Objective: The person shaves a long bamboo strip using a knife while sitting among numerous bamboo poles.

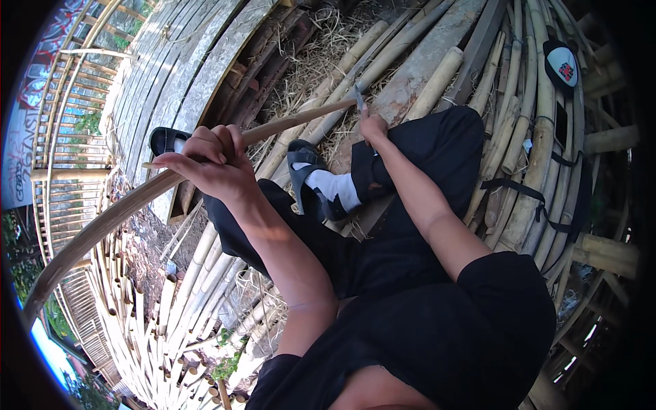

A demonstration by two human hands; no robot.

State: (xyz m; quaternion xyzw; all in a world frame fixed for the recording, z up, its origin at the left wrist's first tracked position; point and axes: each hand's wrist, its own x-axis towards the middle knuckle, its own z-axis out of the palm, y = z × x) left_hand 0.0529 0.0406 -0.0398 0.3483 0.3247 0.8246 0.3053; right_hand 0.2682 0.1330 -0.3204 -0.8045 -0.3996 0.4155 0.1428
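Note:
A long, slightly curved wooden or bamboo strip [109,215] runs from the far left across my front, its thin end at the middle. My left hand [215,164] is closed round it, the thumb pointing left along it. In my right hand [372,128] is a knife [359,98], its handle mostly hidden by the fingers. The blade points up and lies at the strip's thin end; whether it touches is hard to tell. Beneath the strip are my sandalled feet, one sandal [305,178] by the shavings and the other near the plank platform.
Long bamboo poles [529,102] lie along the right, with a black strap [516,184], a dark phone-like slab [561,124] and a black-and-white rounded object [562,66] on them. Pale shavings [321,68] litter the ground. A plank platform [160,75] and bamboo fence [75,164] stand left.

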